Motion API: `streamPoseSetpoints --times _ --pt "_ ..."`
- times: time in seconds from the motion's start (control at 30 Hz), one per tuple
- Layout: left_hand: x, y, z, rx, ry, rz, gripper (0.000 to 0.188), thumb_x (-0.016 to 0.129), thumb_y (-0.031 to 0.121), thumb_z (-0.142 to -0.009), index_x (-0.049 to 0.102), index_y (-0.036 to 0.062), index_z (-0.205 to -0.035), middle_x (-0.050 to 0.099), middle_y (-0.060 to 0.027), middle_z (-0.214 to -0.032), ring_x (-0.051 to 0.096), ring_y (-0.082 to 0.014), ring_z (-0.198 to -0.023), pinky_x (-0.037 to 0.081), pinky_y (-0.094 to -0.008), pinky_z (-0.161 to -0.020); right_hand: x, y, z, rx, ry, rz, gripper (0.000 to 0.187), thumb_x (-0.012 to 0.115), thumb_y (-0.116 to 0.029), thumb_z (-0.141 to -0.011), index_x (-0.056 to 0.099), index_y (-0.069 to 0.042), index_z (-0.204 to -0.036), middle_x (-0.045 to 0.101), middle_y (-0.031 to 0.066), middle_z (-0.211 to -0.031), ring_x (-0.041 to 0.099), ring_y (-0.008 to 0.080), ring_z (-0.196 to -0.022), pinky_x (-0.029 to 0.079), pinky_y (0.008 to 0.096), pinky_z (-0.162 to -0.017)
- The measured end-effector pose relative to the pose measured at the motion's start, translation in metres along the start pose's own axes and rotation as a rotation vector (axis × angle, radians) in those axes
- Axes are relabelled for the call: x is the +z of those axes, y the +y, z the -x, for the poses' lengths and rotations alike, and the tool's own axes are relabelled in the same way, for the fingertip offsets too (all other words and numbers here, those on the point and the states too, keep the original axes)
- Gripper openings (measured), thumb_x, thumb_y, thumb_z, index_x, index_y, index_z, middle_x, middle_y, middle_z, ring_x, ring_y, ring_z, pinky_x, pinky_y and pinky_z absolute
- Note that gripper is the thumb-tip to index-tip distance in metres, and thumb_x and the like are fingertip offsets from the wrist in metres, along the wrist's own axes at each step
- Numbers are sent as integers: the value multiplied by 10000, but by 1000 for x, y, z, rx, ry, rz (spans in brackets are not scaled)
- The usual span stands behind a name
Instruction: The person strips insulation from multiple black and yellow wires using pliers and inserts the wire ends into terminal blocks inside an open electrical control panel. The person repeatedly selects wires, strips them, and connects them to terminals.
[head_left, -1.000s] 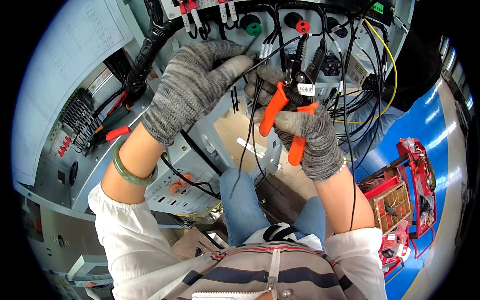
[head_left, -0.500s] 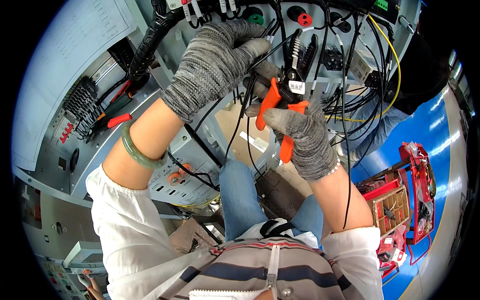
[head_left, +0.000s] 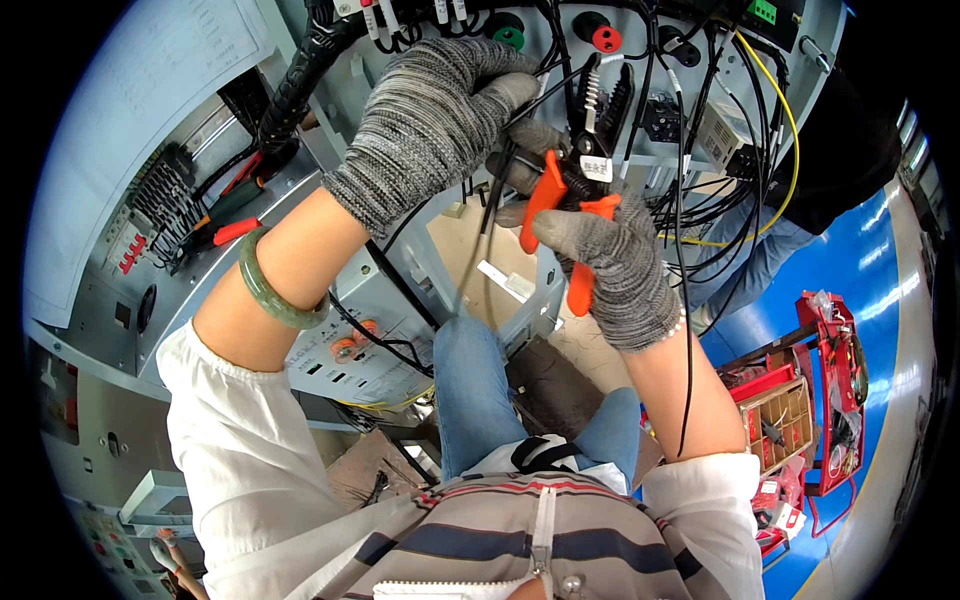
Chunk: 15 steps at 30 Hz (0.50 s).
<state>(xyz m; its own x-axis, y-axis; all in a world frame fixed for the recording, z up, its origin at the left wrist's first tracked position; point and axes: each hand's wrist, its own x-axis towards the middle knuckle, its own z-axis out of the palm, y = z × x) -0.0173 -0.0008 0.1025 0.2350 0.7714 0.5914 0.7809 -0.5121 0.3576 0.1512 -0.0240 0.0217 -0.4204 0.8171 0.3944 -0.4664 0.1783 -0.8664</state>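
Note:
My left hand (head_left: 435,135), in a grey knitted glove, is closed with thumb and fingers pinched on black wires (head_left: 495,195) that hang below its fingertips. In my right hand (head_left: 620,265), gloved alike, is a wire stripper (head_left: 594,150) with orange handles and dark, notched jaws pointing up and away from me. Its handles are spread, and the jaws stand apart with no wire plainly between them. Fingers of my right hand reach behind the handles toward the black wires, close to my left fingertips. The left hand hides most of its grip on the wires.
Around my hands is a grey metal cabinet (head_left: 350,100) with a thick black wire bundle (head_left: 292,95). More black wires and a yellow wire (head_left: 797,150) hang at right. Red-handled tools (head_left: 236,231) lie at left. A red cart (head_left: 835,400) with a parts box (head_left: 778,425) stands at right, near another person's leg (head_left: 745,265).
Both hands have shifted only slightly, keeping their grips. The black wires below my left hand have swung and look blurred. A loose wire by my right forearm has moved a little left.

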Motion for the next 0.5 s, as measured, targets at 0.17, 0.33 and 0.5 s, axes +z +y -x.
streamPoseSetpoints --times 0.17,0.33,0.5 --pt "2 -2 1 -42 12 44 332 592 350 -824 658 88 -1018 665 -110 -874 638 -204 -803 497 -328 -763 -10 -10 3 58 -45 45 576 670 -116 -729 477 -50 -1268 562 96 -1168 545 155 -1044 456 258 -842" --pt "3 -8 2 -114 35 149 348 643 351 -801 656 93 -1034 671 -98 -886 637 -174 -811 502 -300 -763 -10 -12 4 66 -29 38 601 674 -120 -712 475 -56 -1275 561 84 -1158 524 165 -1080 451 276 -852" --pt "3 -2 -2 -183 -38 112 392 641 372 -801 642 79 -1061 667 -105 -904 639 -174 -818 508 -308 -765 -12 -11 4 75 -40 33 601 672 -120 -713 474 -54 -1277 558 77 -1164 512 171 -1104 444 281 -866"
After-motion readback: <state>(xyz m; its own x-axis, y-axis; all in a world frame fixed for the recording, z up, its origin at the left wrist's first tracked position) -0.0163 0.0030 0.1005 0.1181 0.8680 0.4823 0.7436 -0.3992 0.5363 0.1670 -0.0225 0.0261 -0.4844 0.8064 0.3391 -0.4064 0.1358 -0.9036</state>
